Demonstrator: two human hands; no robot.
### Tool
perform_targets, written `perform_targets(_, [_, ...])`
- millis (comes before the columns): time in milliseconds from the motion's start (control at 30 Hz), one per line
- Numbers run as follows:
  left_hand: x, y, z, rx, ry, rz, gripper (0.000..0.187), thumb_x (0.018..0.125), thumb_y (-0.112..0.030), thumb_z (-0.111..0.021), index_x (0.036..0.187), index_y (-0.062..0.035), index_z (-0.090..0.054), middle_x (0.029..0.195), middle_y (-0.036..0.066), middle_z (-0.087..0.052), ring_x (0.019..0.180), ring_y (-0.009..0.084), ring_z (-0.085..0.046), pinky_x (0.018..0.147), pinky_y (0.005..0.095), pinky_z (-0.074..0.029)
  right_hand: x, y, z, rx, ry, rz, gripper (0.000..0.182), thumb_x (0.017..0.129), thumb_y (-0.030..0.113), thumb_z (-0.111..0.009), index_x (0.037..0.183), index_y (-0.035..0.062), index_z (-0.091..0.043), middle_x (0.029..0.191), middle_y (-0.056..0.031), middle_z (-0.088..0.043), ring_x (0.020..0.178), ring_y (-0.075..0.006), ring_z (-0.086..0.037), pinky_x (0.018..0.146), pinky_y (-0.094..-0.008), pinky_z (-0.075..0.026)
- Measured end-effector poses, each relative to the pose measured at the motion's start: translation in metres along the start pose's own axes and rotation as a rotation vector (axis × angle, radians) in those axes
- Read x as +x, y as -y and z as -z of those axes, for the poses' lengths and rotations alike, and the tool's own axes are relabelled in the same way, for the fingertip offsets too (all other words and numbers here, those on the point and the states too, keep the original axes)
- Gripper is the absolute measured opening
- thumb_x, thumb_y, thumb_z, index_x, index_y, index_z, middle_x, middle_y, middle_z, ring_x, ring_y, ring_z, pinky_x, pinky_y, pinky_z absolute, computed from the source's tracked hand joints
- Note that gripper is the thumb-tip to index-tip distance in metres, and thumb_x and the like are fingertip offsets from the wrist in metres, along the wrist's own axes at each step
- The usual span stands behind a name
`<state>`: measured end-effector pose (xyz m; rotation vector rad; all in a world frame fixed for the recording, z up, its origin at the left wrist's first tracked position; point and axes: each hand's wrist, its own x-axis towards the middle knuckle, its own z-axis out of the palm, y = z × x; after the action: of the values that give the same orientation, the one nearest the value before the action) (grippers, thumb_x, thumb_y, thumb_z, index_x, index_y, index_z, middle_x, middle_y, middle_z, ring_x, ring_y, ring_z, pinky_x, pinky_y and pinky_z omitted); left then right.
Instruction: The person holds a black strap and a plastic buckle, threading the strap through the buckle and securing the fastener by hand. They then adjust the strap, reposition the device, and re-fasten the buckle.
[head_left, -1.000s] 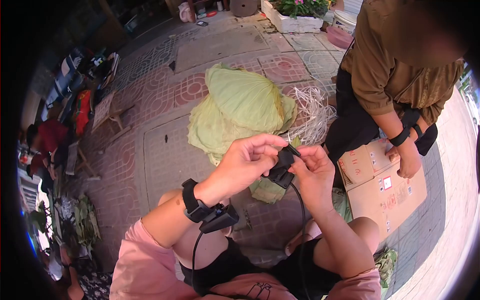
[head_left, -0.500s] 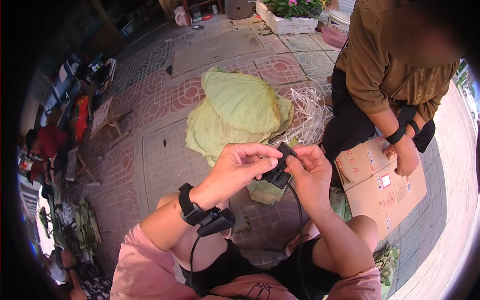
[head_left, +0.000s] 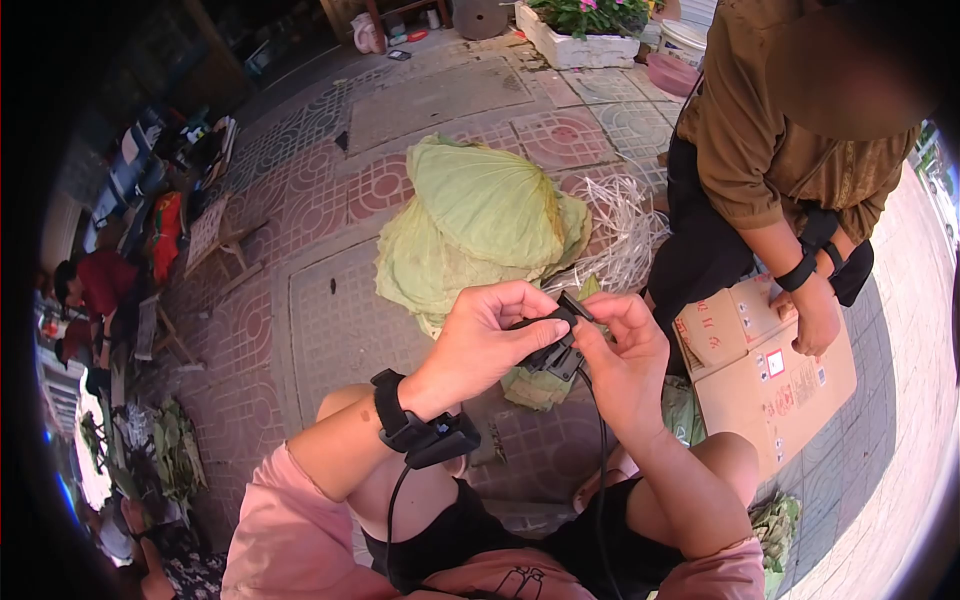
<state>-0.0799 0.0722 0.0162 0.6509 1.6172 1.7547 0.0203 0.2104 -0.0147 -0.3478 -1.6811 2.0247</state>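
Note:
Between my two hands, near the centre of the view, is a small black device [head_left: 556,358] with a black cable running down from it. My left hand [head_left: 500,325] pinches its left side with thumb and fingertips. On the right, my right hand [head_left: 625,350] grips its upper right edge, with the thumb against it. A black strap with a black module [head_left: 430,432] is around my left wrist, and a second cable hangs from it. Large green leaves [head_left: 480,220] lie stacked on the paving beyond my hands, beside a tangle of white strips [head_left: 625,235].
A person [head_left: 740,130] in a brown top sits at the right, one hand on flattened cardboard [head_left: 800,400]. A planter [head_left: 575,45] stands at the back. Stools [head_left: 215,235] and another person [head_left: 100,285] are at the left.
The black device has turned and tilted between my fingers. My left wrist and its module have shifted slightly right, and the view has moved a little.

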Motion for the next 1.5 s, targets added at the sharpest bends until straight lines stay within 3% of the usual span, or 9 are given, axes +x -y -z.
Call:
perform_targets(167, [0.003,-0.005,-0.001,-0.03,-0.056,0.134,0.006,0.087,-0.005,-0.071,0.089,-0.0022,-0.066,0.08,0.001,-0.068,0.072,0.004,-0.061,0.062,0.0192,-0.048,-0.004,0.002,-0.003,-0.034,0.003,0.026,0.018,0.085,-0.009,-0.061,0.098,0.0032,-0.057,0.107,-0.0033,-0.058,0.096,-0.0078,-0.058,0.07,-0.0212,-0.053])
perform_targets(367, [0.001,-0.012,0.0,-0.013,0.009,0.198,0.008,0.09,-0.013,-0.069,0.091,-0.0053,-0.067,0.078,-0.002,-0.067,0.063,0.0009,-0.052,0.053,0.0171,-0.038,-0.007,0.001,-0.003,-0.131,-0.01,0.106,0.022,0.083,-0.012,-0.061,0.1,0.001,-0.058,0.108,-0.0072,-0.06,0.094,-0.0114,-0.06,0.071,-0.0245,-0.056])
perform_targets(667, [-0.008,0.0,-0.008,-0.239,-0.104,0.124,0.01,0.092,-0.02,-0.068,0.095,-0.0102,-0.066,0.081,-0.007,-0.065,0.068,-0.0013,-0.051,0.06,0.0161,-0.039,-0.005,0.004,-0.004,-0.484,0.019,0.487,0.026,0.079,-0.013,-0.065,0.101,-0.0007,-0.059,0.104,-0.0133,-0.064,0.083,-0.0169,-0.064,0.067,-0.0254,-0.056])
perform_targets(733, [-0.007,0.002,-0.003,-0.201,-0.093,0.149,0.01,0.093,-0.017,-0.067,0.099,-0.0085,-0.065,0.083,-0.004,-0.066,0.068,0.0008,-0.053,0.059,0.0172,-0.041,-0.005,0.009,-0.003,-0.583,0.036,0.566,0.025,0.079,-0.013,-0.065,0.101,-0.0007,-0.06,0.104,-0.014,-0.064,0.081,-0.0173,-0.065,0.066,-0.0255,-0.055])
perform_targets(933, [-0.005,0.0,-0.002,-0.219,-0.024,0.185,0.015,0.094,-0.017,-0.066,0.105,-0.0075,-0.064,0.088,-0.002,-0.067,0.067,0.0022,-0.054,0.059,0.0184,-0.044,-0.008,0.014,0.001,-0.394,0.037,0.384,0.023,0.08,-0.009,-0.068,0.1,-0.0009,-0.063,0.105,-0.0139,-0.065,0.084,-0.0166,-0.066,0.068,-0.0271,-0.056])
perform_targets(1033, [-0.007,-0.003,-0.006,-0.243,-0.039,0.151,0.018,0.093,-0.015,-0.066,0.108,-0.006,-0.064,0.091,-0.001,-0.067,0.069,0.0023,-0.055,0.06,0.0184,-0.045,-0.007,0.013,0.008,-0.591,0.071,0.519,0.023,0.081,-0.007,-0.069,0.102,-0.0012,-0.063,0.106,-0.0137,-0.065,0.087,-0.0166,-0.066,0.074,-0.0283,-0.057])
perform_targets(1233, [-0.005,0.001,-0.006,-0.044,0.018,0.027,0.021,0.091,-0.007,-0.067,0.112,-0.0045,-0.063,0.094,-0.001,-0.068,0.077,0.003,-0.059,0.064,0.0186,-0.049,-0.003,0.032,0.012,-0.192,0.175,0.062,0.019,0.083,-0.003,-0.069,0.102,-0.0009,-0.066,0.104,-0.0079,-0.067,0.088,-0.0103,-0.064,0.077,-0.0276,-0.056])
perform_targets(1433, [-0.011,0.01,-0.007,0.417,0.072,-0.164,0.024,0.087,-0.004,-0.07,0.11,-0.0041,-0.064,0.088,0.0,-0.068,0.076,0.0057,-0.062,0.066,0.021,-0.05,0.005,0.025,0.034,-0.307,0.304,-0.158,0.008,0.086,0.003,-0.066,0.092,-0.001,-0.07,0.088,-0.0031,-0.069,0.082,-0.0061,-0.061,0.071,-0.0248,-0.053])
perform_targets(1500, [-0.012,0.008,-0.008,0.563,0.097,-0.208,0.024,0.086,-0.003,-0.071,0.108,-0.0043,-0.064,0.086,0.001,-0.068,0.075,0.0064,-0.063,0.065,0.0218,-0.05,0.009,0.028,0.038,-0.37,0.337,-0.223,0.01,0.084,0.008,-0.068,0.09,0.0001,-0.07,0.08,-0.0042,-0.07,0.078,-0.0083,-0.064,0.069,-0.0268,-0.053])
